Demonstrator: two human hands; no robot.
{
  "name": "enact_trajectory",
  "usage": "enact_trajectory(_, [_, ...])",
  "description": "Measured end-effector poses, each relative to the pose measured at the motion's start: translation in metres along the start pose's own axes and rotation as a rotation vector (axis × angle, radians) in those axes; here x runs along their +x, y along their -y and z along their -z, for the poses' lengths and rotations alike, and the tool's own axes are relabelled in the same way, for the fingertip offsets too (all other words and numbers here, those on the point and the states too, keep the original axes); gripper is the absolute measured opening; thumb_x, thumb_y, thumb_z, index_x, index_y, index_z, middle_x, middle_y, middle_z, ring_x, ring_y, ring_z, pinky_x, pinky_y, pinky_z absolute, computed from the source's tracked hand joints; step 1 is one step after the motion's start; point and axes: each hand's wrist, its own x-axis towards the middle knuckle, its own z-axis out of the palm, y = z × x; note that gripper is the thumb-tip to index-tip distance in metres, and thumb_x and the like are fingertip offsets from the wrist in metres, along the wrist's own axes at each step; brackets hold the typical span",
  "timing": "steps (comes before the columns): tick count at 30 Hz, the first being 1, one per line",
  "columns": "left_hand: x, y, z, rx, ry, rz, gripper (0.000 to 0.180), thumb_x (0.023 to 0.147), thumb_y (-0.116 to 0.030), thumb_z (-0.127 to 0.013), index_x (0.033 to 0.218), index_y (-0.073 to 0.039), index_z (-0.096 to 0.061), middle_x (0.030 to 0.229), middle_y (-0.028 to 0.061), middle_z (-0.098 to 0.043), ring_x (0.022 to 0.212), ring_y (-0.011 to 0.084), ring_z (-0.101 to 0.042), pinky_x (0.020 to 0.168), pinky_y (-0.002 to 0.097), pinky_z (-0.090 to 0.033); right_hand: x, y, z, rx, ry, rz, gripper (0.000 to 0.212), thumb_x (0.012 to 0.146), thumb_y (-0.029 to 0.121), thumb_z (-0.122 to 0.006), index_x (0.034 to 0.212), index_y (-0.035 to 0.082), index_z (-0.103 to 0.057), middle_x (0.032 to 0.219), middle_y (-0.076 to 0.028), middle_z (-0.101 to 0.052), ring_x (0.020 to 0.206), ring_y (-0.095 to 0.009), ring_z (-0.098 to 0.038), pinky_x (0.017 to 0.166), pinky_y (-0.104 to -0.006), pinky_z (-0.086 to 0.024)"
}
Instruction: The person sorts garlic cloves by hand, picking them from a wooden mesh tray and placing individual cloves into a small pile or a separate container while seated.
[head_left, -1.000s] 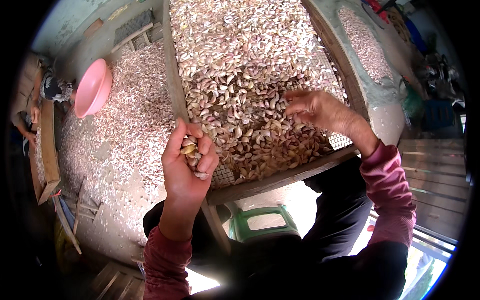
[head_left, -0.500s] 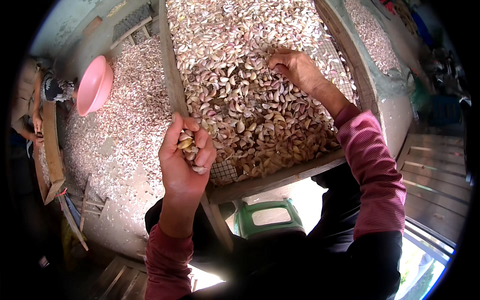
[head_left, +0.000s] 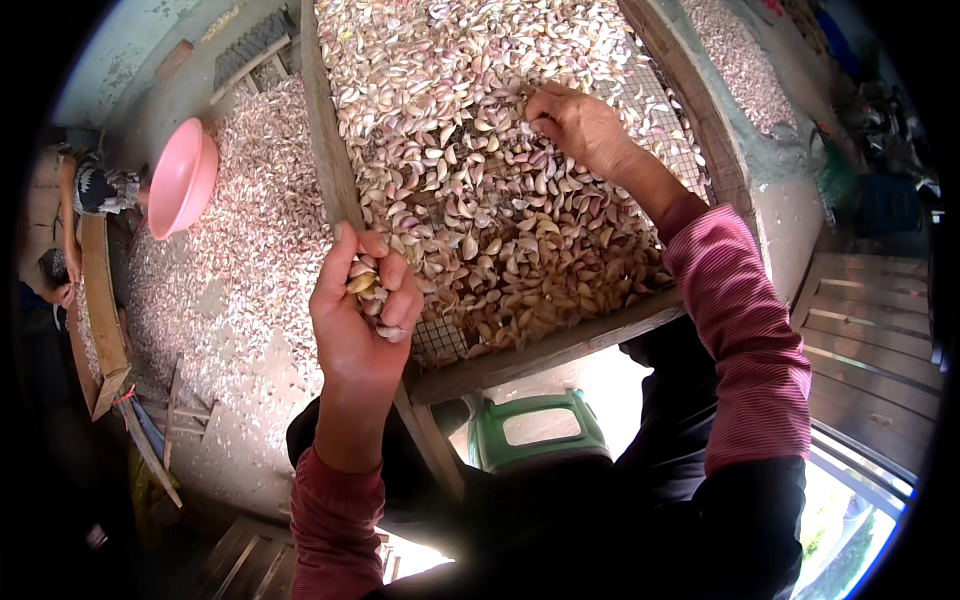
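A wooden-framed tray (head_left: 560, 341) with a wire-mesh bottom (head_left: 438, 342) lies before me, spread with pale, purplish garlic cloves (head_left: 470, 60). At its near left corner, my left hand (head_left: 352, 335) is palm up with its fingers curled round several garlic cloves (head_left: 366, 284). Farther in, over the middle of the spread, my right hand (head_left: 590, 132) reaches down with thumb and fingers pinched together at the cloves. Whatever lies between those fingertips is hidden. Bare mesh shows at the near left corner and along the right rail.
Garlic cloves (head_left: 265, 180) cover the floor at left, beside a tilted pink basin (head_left: 184, 180). Another person's hands (head_left: 68, 280) work at a second wooden tray (head_left: 102, 290), far left. A green stool (head_left: 540, 425) stands under the near rail. Wooden slats (head_left: 865, 340) lie at right.
My right hand has shifted slightly left and away from me, still pinched. The left hand keeps its hold on the cloves. The whole view has moved a little.
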Motion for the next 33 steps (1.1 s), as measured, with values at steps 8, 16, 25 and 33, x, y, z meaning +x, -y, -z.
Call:
enact_trajectory(8, [0.006,-0.001,-0.003,-0.026,0.019,0.030,0.032,0.102,-0.034,-0.045,0.087,-0.009,-0.057,0.067,0.0047,-0.052,0.045,0.0122,-0.042,0.041,0.0251,-0.032,-0.016,0.036,-0.038,-0.071,-0.100,0.188,0.042,0.095,0.019,-0.057,0.135,0.006,-0.052,0.148,-0.017,-0.039,0.141,-0.031,-0.032,0.119,-0.0448,-0.025])
enact_trajectory(16, [0.000,-0.007,0.007,-0.044,0.035,-0.024,0.031,0.102,-0.033,-0.045,0.088,-0.008,-0.057,0.068,0.0049,-0.052,0.045,0.0125,-0.043,0.042,0.0259,-0.033,-0.063,0.045,-0.007,-0.114,0.011,0.314,0.035,0.084,0.008,-0.069,0.118,0.017,-0.066,0.133,-0.003,-0.057,0.129,-0.023,-0.046,0.113,-0.0439,-0.035])
enact_trajectory(25, [0.005,-0.005,0.002,-0.035,0.023,-0.016,0.031,0.101,-0.034,-0.049,0.085,-0.009,-0.057,0.069,0.0045,-0.052,0.045,0.0127,-0.042,0.040,0.0255,-0.031,-0.041,0.080,-0.029,0.123,-0.051,0.363,0.017,0.082,0.007,-0.071,0.099,0.008,-0.070,0.097,-0.007,-0.067,0.093,-0.020,-0.065,0.084,-0.0333,-0.057])
enact_trajectory(33, [0.007,-0.007,0.006,-0.028,0.047,-0.024,0.032,0.102,-0.034,-0.047,0.088,-0.007,-0.057,0.070,0.0042,-0.050,0.047,0.0120,-0.042,0.041,0.0252,-0.034,-0.029,0.066,-0.005,0.731,0.071,0.016,0.008,0.092,0.008,-0.063,0.095,0.007,-0.070,0.093,-0.006,-0.071,0.091,-0.016,-0.068,0.089,-0.0311,-0.060])
